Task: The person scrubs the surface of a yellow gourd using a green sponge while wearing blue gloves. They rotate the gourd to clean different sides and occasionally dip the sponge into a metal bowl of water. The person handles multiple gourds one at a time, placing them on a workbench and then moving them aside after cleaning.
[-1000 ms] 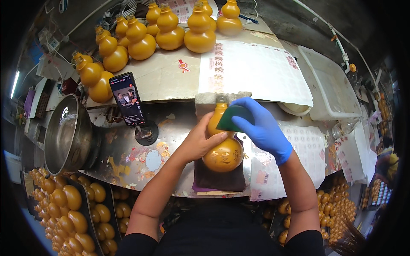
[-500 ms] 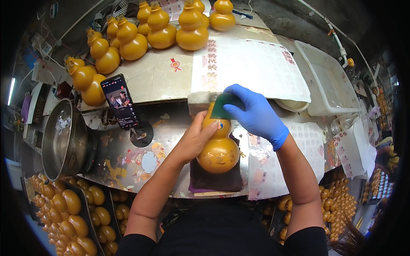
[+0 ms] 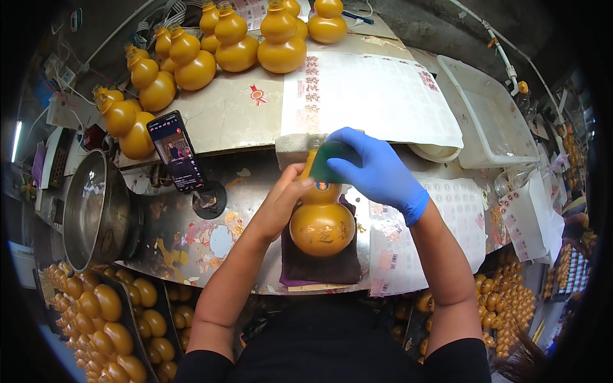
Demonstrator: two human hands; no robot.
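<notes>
Head view: at centre frame a gourd bottle (image 3: 322, 220) stands on a dark cloth (image 3: 319, 265) on the bench (image 3: 191, 236). The left hand (image 3: 281, 204), bare, has its fingers clamped around the bottle's neck. The right hand (image 3: 377, 172), in a blue glove, presses a green sponge (image 3: 332, 167) against the upper bulb, fingers closed on it. Pushing too hard there could tip the glossy bottle off the cloth; a slipping left grip could let it roll toward the bench's lower edge.
</notes>
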